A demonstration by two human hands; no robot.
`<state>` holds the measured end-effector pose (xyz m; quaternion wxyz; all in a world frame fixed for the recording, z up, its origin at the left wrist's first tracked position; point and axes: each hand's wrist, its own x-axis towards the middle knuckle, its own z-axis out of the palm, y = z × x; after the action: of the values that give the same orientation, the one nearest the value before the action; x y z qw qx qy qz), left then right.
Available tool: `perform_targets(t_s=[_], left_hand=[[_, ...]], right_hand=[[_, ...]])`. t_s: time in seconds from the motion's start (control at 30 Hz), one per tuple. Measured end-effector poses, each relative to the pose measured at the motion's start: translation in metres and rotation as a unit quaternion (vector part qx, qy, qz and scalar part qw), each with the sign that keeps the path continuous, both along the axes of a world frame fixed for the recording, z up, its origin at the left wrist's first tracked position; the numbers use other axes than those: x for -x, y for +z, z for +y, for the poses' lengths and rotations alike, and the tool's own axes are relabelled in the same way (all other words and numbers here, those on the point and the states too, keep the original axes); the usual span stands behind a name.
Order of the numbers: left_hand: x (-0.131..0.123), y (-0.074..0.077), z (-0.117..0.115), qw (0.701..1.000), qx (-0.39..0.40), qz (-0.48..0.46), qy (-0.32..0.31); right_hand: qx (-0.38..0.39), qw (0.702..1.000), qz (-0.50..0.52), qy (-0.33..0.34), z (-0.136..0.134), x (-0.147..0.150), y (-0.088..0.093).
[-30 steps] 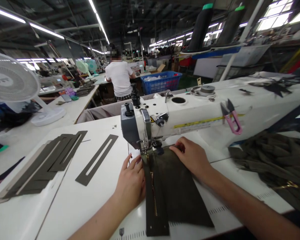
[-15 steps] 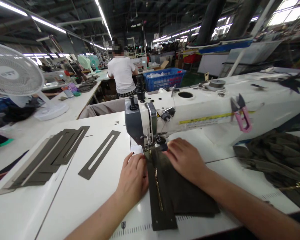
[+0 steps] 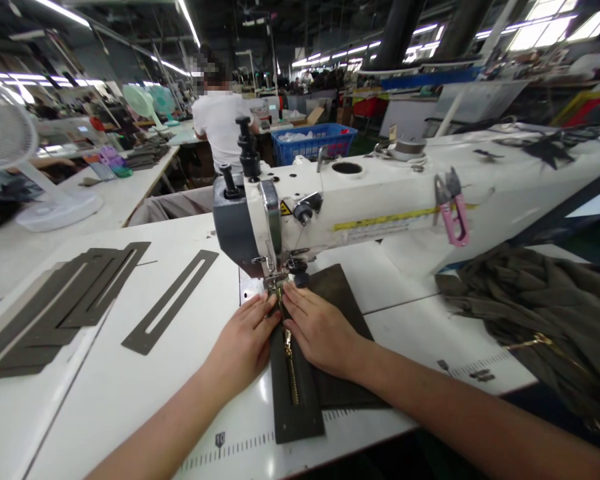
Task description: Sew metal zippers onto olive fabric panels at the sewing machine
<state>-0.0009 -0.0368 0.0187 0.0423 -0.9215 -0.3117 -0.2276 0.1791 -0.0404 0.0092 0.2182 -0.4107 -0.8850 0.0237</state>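
A dark olive fabric piece point(image 3: 337, 287) with a brass zipper point(image 3: 292, 373) lies under the needle of a white sewing machine point(image 3: 360, 207). My left hand point(image 3: 245, 340) rests flat on the fabric just left of the zipper, fingers stretched toward the presser foot point(image 3: 275, 283). My right hand point(image 3: 320, 330) lies flat on the fabric just right of the zipper, fingertips close to the foot. Both hands press the fabric and grip nothing.
Dark slotted fabric frames point(image 3: 170, 310) and a stack of them point(image 3: 55, 307) lie on the white table at left. A heap of olive fabric point(image 3: 535, 313) sits at right. Pink thread snips point(image 3: 453, 207) hang on the machine. A fan point(image 3: 10, 147) and a person in white point(image 3: 220, 127) are behind.
My right hand slid left from the fabric's far right side to beside the zipper, close to the left hand. The view shifted, so everything sits further left in the frame.
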Motion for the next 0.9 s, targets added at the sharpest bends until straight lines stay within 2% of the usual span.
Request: perform_targets(t_s=[0.27, 0.47, 0.73, 0.9], left_hand=[[0.003, 0.005, 0.002, 1.0, 0.023, 0.015, 0.002], [-0.002, 0.007, 0.002, 0.999, 0.036, 0.036, 0.006], [-0.008, 0.002, 0.007, 0.999, 0.03, 0.011, 0.025], [-0.006, -0.001, 0.011, 0.999, 0.015, -0.014, 0.037]], right_hand=[[-0.002, 0.999, -0.026, -0.037, -0.004, 0.009, -0.001], [-0.021, 0.999, -0.029, -0.017, 0.001, 0.005, -0.001], [-0.052, 0.998, 0.016, 0.009, 0.016, 0.0, -0.007], [-0.056, 0.996, 0.055, 0.048, 0.018, -0.005, 0.0]])
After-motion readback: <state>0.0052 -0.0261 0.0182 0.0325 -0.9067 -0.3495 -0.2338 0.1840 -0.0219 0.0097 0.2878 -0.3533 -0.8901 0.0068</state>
